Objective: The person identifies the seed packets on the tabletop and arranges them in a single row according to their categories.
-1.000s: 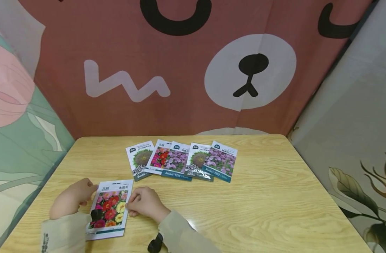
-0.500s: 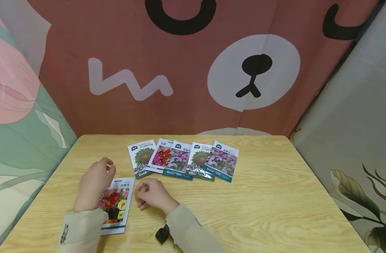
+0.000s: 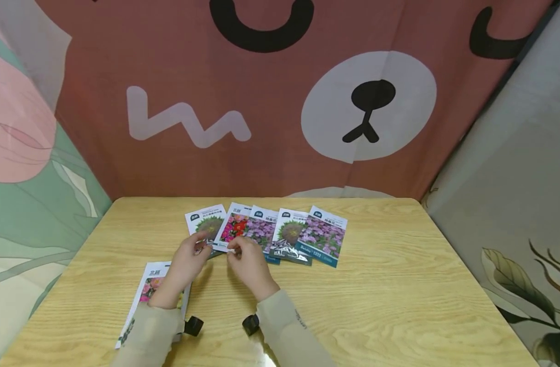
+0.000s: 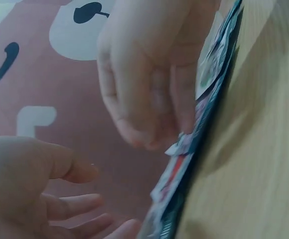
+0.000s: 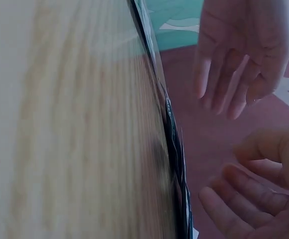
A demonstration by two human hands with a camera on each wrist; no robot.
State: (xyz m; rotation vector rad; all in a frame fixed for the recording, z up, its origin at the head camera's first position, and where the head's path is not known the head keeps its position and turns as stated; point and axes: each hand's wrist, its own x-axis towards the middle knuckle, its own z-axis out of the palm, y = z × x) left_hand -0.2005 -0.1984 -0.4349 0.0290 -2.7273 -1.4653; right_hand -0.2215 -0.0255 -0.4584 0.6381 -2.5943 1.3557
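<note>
Several seed packets lie in an overlapping row at the back of the table. My left hand (image 3: 186,261) hovers by the lower edge of the leftmost sunflower packet (image 3: 205,216), fingers loosely bent and holding nothing. Beside it, my right hand (image 3: 252,266) is close over the lower edges of the red-flower packet (image 3: 234,227) and a purple-flower packet (image 3: 260,230). Its fingers are relaxed around nothing in the right wrist view. Under my left forearm lies a larger-looking portulaca packet (image 3: 148,293), partly hidden by the sleeve.
The row continues right with another sunflower packet (image 3: 288,232) and a purple-flower packet (image 3: 323,234). A wooden table (image 3: 390,290) holds everything. Behind it hangs a bear-print cloth (image 3: 261,168), with patterned cloths at both sides. Black wrist cameras sit below both sleeves.
Both hands have left the front portulaca packet and moved up and right to the back row. The packet stays on the table at the front left.
</note>
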